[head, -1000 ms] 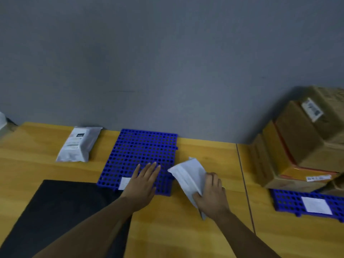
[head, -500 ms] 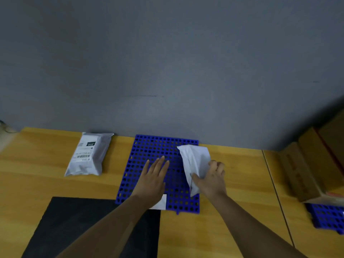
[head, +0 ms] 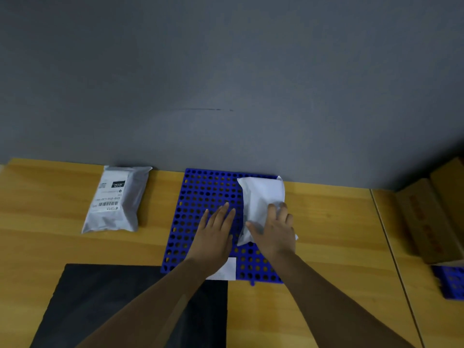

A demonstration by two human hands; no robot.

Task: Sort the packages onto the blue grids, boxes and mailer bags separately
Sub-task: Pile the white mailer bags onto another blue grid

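A blue grid (head: pixel 200 192) lies on the wooden table against the grey wall. A white mailer bag (head: pixel 261 197) lies on the grid's right part, one edge reaching past the grid's right side. My right hand (head: pixel 273 234) rests on the near end of this bag with fingers spread. My left hand (head: pixel 216 234) lies flat on the grid just left of the bag, fingers straight. A grey mailer bag (head: pixel 118 204) with a printed label sits on the table left of the grid, apart from both hands.
A black mat (head: pixel 113 297) covers the near left of the table. A white label (head: pixel 226 271) sits at the grid's near edge. Cardboard boxes (head: pixel 431 217) stand at the far right above a second blue grid (head: pixel 452 282).
My right hand carried the white mailer bag from the bare table onto the grid and laid it down. My left hand stayed on the grid. The view swung left.
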